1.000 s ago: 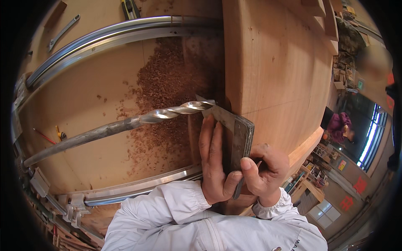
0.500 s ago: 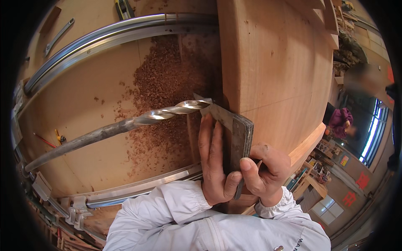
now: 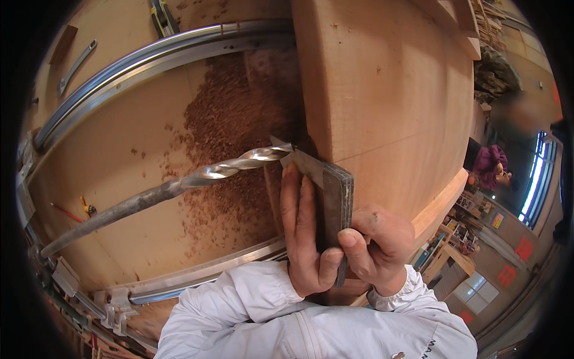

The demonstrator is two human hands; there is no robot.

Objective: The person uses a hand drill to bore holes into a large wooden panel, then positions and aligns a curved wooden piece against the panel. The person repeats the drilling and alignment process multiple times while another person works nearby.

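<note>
A dark metal square (image 3: 342, 200) with a thick edge stands against the end of a large pale timber (image 3: 388, 102). My left hand (image 3: 302, 248) holds it from the left, two fingers stretched up along its side and the thumb folded at its lower part. From the right, my right hand (image 3: 382, 245) grips its edge between thumb and curled fingers. The long twist drill bit (image 3: 233, 166) comes in from the left, its bright fluted tip by the square's pointed upper end. Whether tip and square touch, I cannot tell.
Reddish wood shavings (image 3: 218, 113) lie heaped under the bit. Metal rails (image 3: 131, 63) run along the far and near sides. An adjustable wrench (image 3: 78, 67), a yellow-black cutter knife (image 3: 162, 19) and a red pencil (image 3: 67, 212) lie on the boards. Another person (image 3: 489, 167) is at the right.
The view has shifted slightly, so the timber and bit appear a little further left. Both hands keep their hold on the square, which stays by the bit's tip.
</note>
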